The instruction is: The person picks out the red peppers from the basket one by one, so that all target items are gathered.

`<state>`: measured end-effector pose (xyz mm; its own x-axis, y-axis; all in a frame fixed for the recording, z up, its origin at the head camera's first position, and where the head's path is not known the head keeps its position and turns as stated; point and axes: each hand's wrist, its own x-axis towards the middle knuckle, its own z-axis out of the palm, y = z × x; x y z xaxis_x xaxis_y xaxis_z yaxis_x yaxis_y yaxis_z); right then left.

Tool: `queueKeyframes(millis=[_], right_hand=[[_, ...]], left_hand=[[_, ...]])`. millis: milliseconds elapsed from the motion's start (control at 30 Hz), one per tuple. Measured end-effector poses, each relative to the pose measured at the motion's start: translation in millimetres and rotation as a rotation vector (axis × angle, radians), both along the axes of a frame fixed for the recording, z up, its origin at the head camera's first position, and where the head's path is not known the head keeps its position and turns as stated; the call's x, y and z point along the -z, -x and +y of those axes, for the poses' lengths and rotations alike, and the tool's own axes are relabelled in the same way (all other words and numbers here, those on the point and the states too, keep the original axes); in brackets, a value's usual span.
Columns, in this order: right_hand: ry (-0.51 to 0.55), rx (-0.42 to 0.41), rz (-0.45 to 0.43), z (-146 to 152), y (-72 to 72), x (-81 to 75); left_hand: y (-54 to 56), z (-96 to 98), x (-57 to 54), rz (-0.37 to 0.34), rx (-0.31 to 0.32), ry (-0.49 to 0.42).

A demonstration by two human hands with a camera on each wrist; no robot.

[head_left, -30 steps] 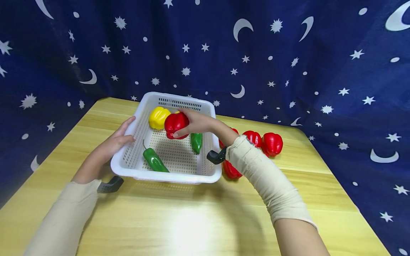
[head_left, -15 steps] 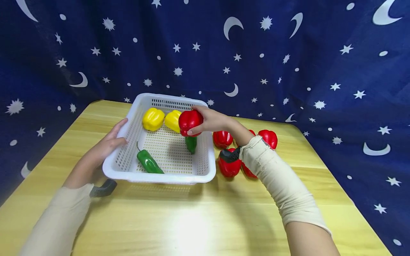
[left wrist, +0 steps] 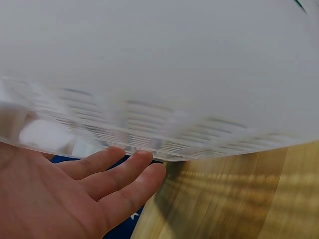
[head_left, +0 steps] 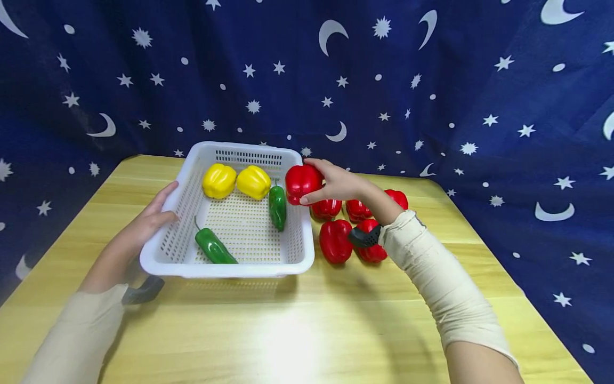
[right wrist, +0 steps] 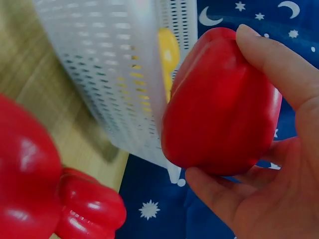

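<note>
My right hand (head_left: pixel 338 184) grips a red bell pepper (head_left: pixel 302 184) above the right rim of a white perforated plastic basket (head_left: pixel 227 271). Thumb and fingers are around the pepper (right wrist: pixel 224 104) in the right wrist view. On the basket's left side, my left hand (head_left: pixel 144 229) touches the outer edge. Its fingers (left wrist: pixel 132 191) are extended beside the slotted wall in the left wrist view; the thumb is out of sight there. Inside the basket lie two yellow bell peppers (head_left: pixel 219 181) and two long green peppers (head_left: pixel 216 247).
Several red bell peppers (head_left: pixel 336 242) lie on the wooden table (head_left: pixel 230 341), close to the basket's right side. A dark blue curtain (head_left: pixel 268 48) with white stars and moons hangs behind the table and at its sides. Black wrist mounts (head_left: pixel 364 237) stick out from both sleeves.
My right hand has carried the red bell pepper rightward, from over the basket's middle to its right rim. The right green pepper is now uncovered. My left hand stays at the basket's left side.
</note>
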<state>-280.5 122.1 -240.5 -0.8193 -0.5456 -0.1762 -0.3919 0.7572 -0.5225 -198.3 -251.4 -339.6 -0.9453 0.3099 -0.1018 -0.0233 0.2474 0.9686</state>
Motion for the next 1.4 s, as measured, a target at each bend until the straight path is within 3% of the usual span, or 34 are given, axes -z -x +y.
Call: queueKeyframes(millis=[200, 1000, 1233, 1400], right_hand=[[0.049, -0.009, -0.005, 18, -9.2, 4.2], [0.131, 0.122, 0.002, 122, -25.3, 13.5], [0.144, 0.162, 0.019, 148, -33.4, 15.9], [0.211, 0.167, -0.002, 169, -38.1, 24.1]], left_hand=[[-0.2, 0.1, 0.2, -0.002, -0.011, 0.009], [2.5, -1.0, 3.2, -0.031, -0.018, 0.033], [1.6, -1.8, 4.5, -0.070, -0.029, -0.008], [4.5, -2.9, 5.1, -0.072, -0.025, 0.005]])
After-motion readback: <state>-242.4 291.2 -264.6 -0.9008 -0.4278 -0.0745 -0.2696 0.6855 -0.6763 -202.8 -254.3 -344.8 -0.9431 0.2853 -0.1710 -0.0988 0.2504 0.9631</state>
